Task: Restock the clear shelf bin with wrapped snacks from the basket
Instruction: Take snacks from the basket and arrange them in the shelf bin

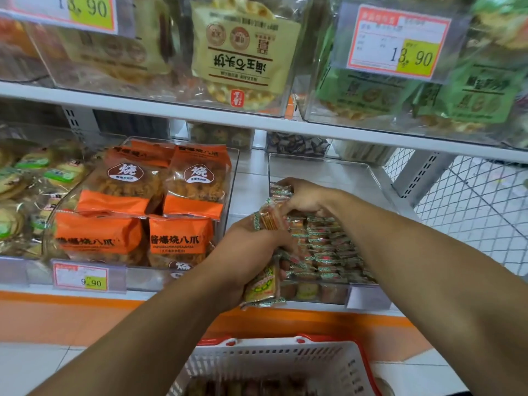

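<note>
Wrapped snacks [323, 247]: small, green-edged; left hand [251, 247] clutches bunch, right hand [303, 197] pinches one.

Four orange snack bags [148, 207] fill a clear bin at about nine o'clock, two rows deep, with a price tag reading 9.90 [81, 278] clipped to the shelf edge just below them. At twelve o'clock, on the upper shelf [171, 108], a cream-coloured cracker bag [243, 52] stands upside down in its clear box (the printing reads inverted), and at two o'clock green bags [463, 92] sit behind a 13.90 price tag [398, 42]. Round green-labelled biscuits [34, 178] crowd the far nine o'clock edge, and white wire mesh [471, 207] closes the shelf end at three o'clock.
</note>
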